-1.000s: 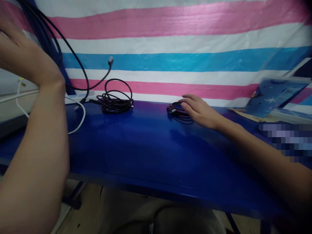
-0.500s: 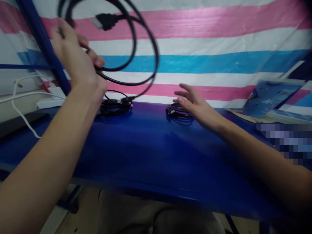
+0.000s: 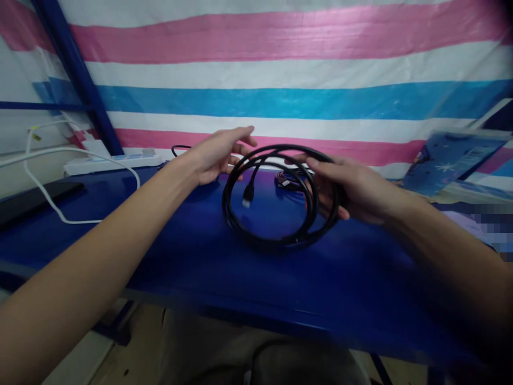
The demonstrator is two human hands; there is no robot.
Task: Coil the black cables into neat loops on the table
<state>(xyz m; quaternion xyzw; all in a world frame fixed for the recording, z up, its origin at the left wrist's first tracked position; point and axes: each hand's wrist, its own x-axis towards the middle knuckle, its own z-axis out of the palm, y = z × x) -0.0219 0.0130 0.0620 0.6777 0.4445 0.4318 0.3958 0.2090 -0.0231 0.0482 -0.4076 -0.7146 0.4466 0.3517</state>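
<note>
Striped plastic sheeting (image 3: 256,101) fills twelve o'clock, a backdrop by the look of it, and below it spreads the blue table (image 3: 248,283). Dead centre, a looped black cable (image 3: 276,243), tilted; does its lower edge touch down? Can't tell! The right hand (image 3: 320,187) grips it at three o'clock, thumb and fingers wrapped round the loops, probably to stop them springing apart. Left hand (image 3: 247,154) at ten, fingers loosely parted, contact unclear. White power strip (image 3: 132,160) beyond nine, seemingly parked out of the way. Smaller cable bundle (image 3: 286,183) glimpsed through the ring's one o'clock; plug (image 3: 248,197) dangling at nine!
</note>
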